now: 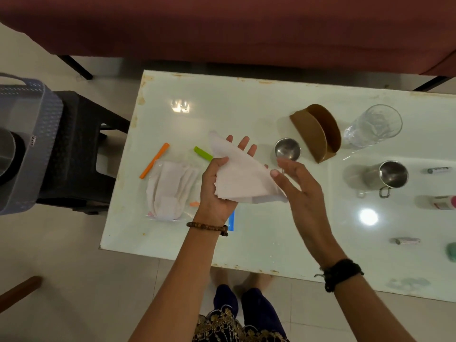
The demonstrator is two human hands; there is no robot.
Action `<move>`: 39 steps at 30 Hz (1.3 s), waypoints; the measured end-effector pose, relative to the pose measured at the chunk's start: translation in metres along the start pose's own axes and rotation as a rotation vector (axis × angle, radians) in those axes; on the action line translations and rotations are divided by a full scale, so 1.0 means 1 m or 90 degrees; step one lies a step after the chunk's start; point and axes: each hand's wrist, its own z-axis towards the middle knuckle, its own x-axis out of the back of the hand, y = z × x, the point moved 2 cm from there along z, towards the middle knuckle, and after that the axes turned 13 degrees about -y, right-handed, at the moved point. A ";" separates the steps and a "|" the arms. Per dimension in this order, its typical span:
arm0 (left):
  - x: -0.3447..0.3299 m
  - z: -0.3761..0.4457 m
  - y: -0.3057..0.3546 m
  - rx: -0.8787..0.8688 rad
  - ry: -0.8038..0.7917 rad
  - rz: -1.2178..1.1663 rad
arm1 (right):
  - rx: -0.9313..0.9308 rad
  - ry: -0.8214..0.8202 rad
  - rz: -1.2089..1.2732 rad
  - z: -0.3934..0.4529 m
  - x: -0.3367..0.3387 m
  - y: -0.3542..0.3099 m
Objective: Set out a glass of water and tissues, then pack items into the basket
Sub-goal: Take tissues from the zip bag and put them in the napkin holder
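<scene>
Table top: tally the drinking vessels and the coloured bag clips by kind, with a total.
Clear drinking glass: 1
Stainless steel cups: 2, a small one and a handled one
Plastic clips: 2, orange and green
Total: 5

One view only — from the person's head, looking steeply down and forward. The white table [246, 230] fills the middle, both forearms reaching in from the bottom edge — wide-angle, edges bowed, close above the tabletop.
</scene>
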 end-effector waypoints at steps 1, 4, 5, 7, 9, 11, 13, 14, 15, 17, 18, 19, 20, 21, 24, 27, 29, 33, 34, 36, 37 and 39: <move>0.000 0.001 -0.002 0.000 -0.002 0.003 | -0.076 -0.030 0.060 0.003 0.005 0.006; 0.003 0.007 -0.011 0.006 0.006 0.010 | -0.179 -0.113 0.220 0.004 0.013 0.017; 0.004 0.009 -0.013 0.008 0.017 0.012 | -0.172 -0.110 0.246 0.003 0.016 0.020; 0.009 0.015 -0.016 0.021 0.038 0.018 | -0.151 -0.084 0.264 0.001 0.025 0.024; 0.013 0.021 -0.018 0.057 0.072 0.060 | -0.136 -0.049 0.244 -0.001 0.035 0.028; 0.015 0.028 -0.022 0.112 0.129 0.152 | -0.125 -0.008 0.229 -0.002 0.045 0.032; 0.014 0.035 -0.023 0.144 0.219 0.272 | -0.117 0.038 0.223 -0.003 0.057 0.036; 0.014 0.038 -0.022 0.137 0.256 0.322 | -0.114 0.056 0.222 -0.004 0.063 0.038; 0.012 0.042 -0.020 0.122 0.272 0.358 | -0.110 0.071 0.229 -0.004 0.069 0.039; 0.006 0.054 -0.019 0.102 0.278 0.409 | -0.104 0.092 0.257 -0.003 0.083 0.042; 0.002 0.060 -0.018 0.103 0.272 0.427 | -0.101 0.096 0.274 -0.003 0.090 0.043; -0.003 0.066 -0.019 0.114 0.258 0.440 | -0.099 0.093 0.292 -0.002 0.094 0.043; -0.008 0.073 -0.021 0.130 0.237 0.456 | -0.097 0.091 0.309 0.000 0.100 0.044; -0.013 0.080 -0.023 0.151 0.215 0.469 | -0.096 0.091 0.324 0.002 0.104 0.044; -0.022 0.098 -0.032 0.187 0.181 0.514 | -0.090 0.099 0.354 0.009 0.114 0.045; -0.024 0.113 -0.039 0.181 0.161 0.493 | -0.074 0.094 0.375 0.017 0.124 0.047; -0.025 0.119 -0.045 0.178 0.155 0.410 | -0.050 0.076 0.372 0.022 0.128 0.046; -0.027 0.132 -0.054 0.191 0.158 0.336 | -0.025 0.069 0.399 0.031 0.138 0.046; -0.027 0.134 -0.054 0.191 0.163 0.366 | -0.029 0.075 0.406 0.033 0.140 0.047; -0.028 0.141 -0.054 0.175 0.190 0.438 | -0.045 0.099 0.412 0.038 0.145 0.050; -0.028 0.145 -0.054 0.164 0.212 0.465 | -0.053 0.111 0.414 0.042 0.147 0.052; -0.030 0.157 -0.056 0.157 0.254 0.526 | -0.067 0.138 0.420 0.050 0.149 0.054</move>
